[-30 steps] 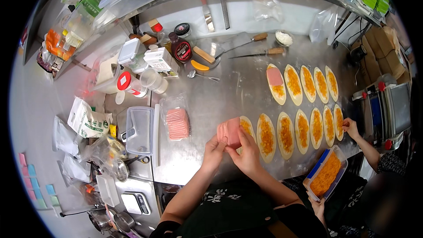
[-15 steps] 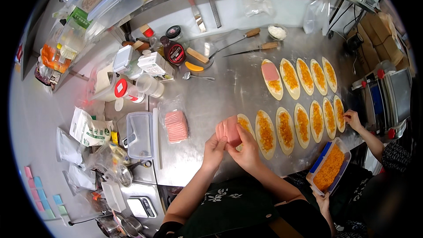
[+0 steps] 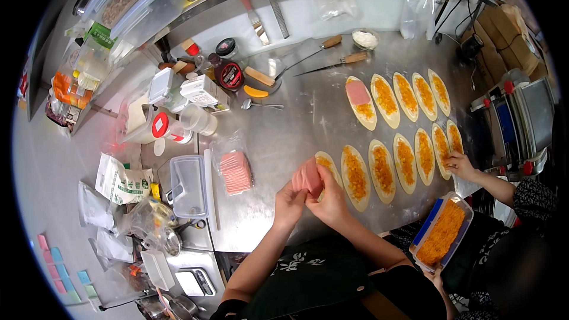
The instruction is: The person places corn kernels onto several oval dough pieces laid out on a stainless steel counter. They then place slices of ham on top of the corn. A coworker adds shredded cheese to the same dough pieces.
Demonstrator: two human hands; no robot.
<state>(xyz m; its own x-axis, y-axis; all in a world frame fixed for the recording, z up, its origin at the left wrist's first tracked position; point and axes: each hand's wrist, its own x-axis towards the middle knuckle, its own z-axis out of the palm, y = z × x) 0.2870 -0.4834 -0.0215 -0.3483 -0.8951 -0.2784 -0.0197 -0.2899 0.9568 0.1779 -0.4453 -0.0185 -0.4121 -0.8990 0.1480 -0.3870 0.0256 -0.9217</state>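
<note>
Pink ham slices [image 3: 306,176] are pinched between my two hands above the steel table. My left hand [image 3: 290,204] grips their left side, and my right hand [image 3: 329,201] has the right side, thumbs close together. Just beyond my right hand lies an oval dough piece [image 3: 327,165] with orange topping, partly hidden. More topped dough ovals [image 3: 356,179] stretch to the right in two rows. In the far row, the leftmost oval has a ham slice [image 3: 357,92] on it. To my left sits a stack of ham slices [image 3: 235,173] in opened clear plastic.
At the right, a co-worker's hand [image 3: 462,165] touches the near row; their other hand holds a tub of orange shreds [image 3: 443,234]. A knife [image 3: 332,63] and a bowl of white powder [image 3: 365,40] lie at the back. Jars, cartons and a clear container [image 3: 188,186] crowd the left.
My hands stay in nearly the same place with the ham slices, which have tilted a little. The co-worker's hand has moved left from the last near-row oval to the one beside it.
</note>
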